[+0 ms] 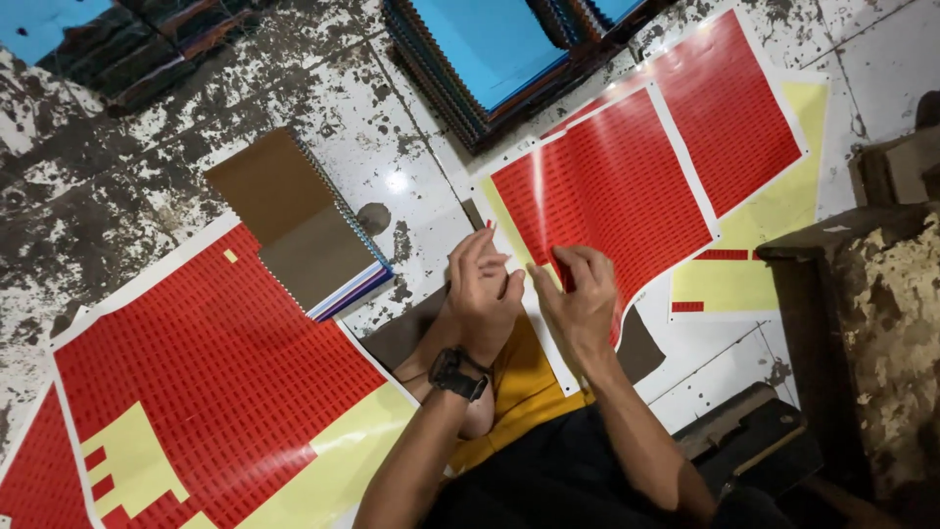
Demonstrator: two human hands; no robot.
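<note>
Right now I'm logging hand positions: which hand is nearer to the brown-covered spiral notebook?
The left hand is nearer. It is lifted just right of the spiral notebook, apart from it. The right hand is farther right, over the red sticker sheet.

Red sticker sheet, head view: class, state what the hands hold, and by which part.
Left hand and right hand pinch the red sticker sheet at its near edge.

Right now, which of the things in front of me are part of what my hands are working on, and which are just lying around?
In hand:
- left hand and right hand, fingertips together over the red sticker sheet
- small red sticker by the left fingers

Lying about:
- brown-covered spiral notebook
- stack of blue-topped notebooks
- partly peeled red sheet
- far red sheet
- worn wooden block
</note>
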